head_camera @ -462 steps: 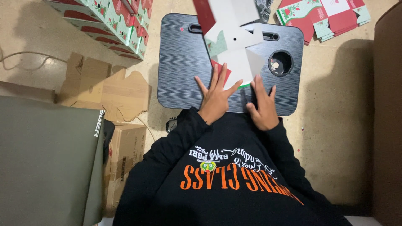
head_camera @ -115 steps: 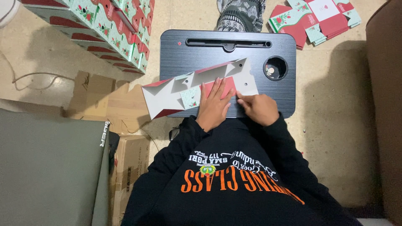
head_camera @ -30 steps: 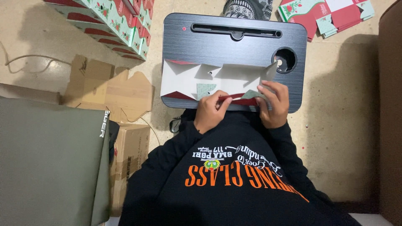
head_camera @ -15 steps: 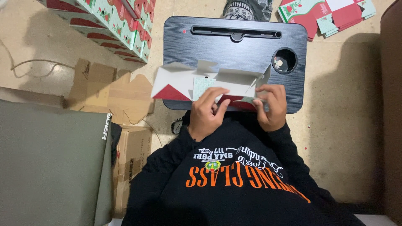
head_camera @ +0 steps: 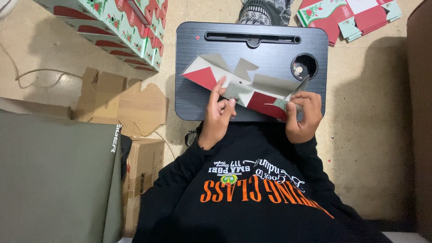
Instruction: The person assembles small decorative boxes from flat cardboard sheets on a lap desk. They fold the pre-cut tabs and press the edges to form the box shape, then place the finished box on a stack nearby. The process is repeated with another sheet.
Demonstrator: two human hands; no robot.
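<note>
Person seated on the floor, seen from above, black sweatshirt with orange lettering (head_camera: 265, 193). Black rectangular lap desk (head_camera: 252, 49) over the lap, long slot along its far edge, round cup hole (head_camera: 304, 66) at its far right.

Flat-cut red, white and grey cardboard box blank (head_camera: 243, 85), partly folded, lies across the near half of the desk, slanting from upper left to lower right, flaps sticking up.

Left hand (head_camera: 218, 117) at the blank's middle, fingers spread apart, index finger raised against the white panel, other fingertips touching the grey fold; not clamped round it. Right hand (head_camera: 303, 114) at the blank's right end, thumb and fingers pinched together on the red-and-green corner flap, lifting it off the desk.

Left of the desk: flattened brown corrugated cardboard (head_camera: 121, 105) on the floor, a brown carton (head_camera: 141, 175) beside it, large olive-grey flat surface (head_camera: 54, 180) in the lower left. Top left: stack of red, green and white patterned gift boxes (head_camera: 117, 27). Top right: pile of unfolded red-green box blanks (head_camera: 351, 15) on the floor. Patterned black-and-white fabric item (head_camera: 263, 11) just beyond the desk's far edge.
</note>
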